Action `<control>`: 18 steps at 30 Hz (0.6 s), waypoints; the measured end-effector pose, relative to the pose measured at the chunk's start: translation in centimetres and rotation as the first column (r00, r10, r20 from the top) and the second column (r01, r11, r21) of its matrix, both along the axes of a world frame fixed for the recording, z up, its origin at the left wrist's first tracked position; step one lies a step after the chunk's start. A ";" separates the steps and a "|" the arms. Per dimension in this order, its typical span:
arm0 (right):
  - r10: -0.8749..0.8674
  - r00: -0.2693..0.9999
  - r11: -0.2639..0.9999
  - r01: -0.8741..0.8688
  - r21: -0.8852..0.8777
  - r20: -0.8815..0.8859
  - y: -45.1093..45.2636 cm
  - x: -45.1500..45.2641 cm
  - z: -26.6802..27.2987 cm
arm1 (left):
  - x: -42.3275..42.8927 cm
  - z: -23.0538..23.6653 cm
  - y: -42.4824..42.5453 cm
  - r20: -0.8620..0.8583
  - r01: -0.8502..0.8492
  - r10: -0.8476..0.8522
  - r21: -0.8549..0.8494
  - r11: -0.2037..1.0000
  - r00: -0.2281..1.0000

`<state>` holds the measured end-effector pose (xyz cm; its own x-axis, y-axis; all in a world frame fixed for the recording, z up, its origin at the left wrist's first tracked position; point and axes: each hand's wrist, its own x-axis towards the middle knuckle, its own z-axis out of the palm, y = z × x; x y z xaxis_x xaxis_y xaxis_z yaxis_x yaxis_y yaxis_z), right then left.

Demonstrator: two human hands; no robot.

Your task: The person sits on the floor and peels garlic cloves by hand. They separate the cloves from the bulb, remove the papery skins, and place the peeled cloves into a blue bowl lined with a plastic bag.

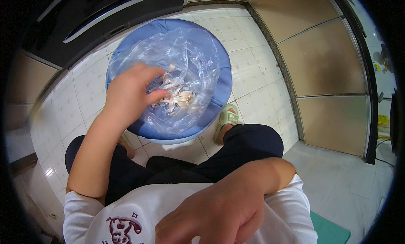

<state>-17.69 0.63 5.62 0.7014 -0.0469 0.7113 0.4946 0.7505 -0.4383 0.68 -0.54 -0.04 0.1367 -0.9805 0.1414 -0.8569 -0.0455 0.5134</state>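
Observation:
My left hand is over a clear plastic bag spread on a round blue cushioned stool. Its thumb and index finger are apart, close to a small pile of garlic with papery skins and stalks. I see nothing held between those fingertips; the other fingers are partly hidden behind the hand. Close to the camera, in front of my white shirt, my right hand has bent fingers. The frame's bottom edge cuts it off, so whether it holds anything is hidden.
The stool stands between my legs on white floor tiles, with a green slipper by its right edge. Beige cabinet doors line the right side. A black appliance front with a handle is at the upper left. A green mat lies at lower right.

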 end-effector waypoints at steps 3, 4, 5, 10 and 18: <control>-0.035 0.994 0.998 0.041 -0.056 0.108 -0.4 0.5 -0.4 | -0.1 -0.6 0.0 0.089 0.069 -0.067 -0.026 0.997 0.994; -0.039 0.993 0.999 0.043 -0.031 0.110 -0.3 0.5 -0.4 | 0.0 -0.7 0.1 0.118 0.082 -0.079 -0.022 0.996 0.990; -0.042 0.993 0.999 0.043 -0.007 0.110 -0.2 0.4 -0.4 | 0.0 -0.7 0.1 0.146 0.094 -0.090 -0.018 0.995 0.985; 0.002 1.000 0.998 -0.001 -0.064 0.023 -1.1 0.2 1.1 | 1.2 -0.1 0.1 -0.420 -0.021 0.069 0.117 0.993 0.905; -0.283 0.958 0.895 0.245 -0.374 -0.049 -3.8 0.3 -0.1 | 5.7 2.1 1.0 -0.834 -0.358 0.225 0.035 0.933 0.504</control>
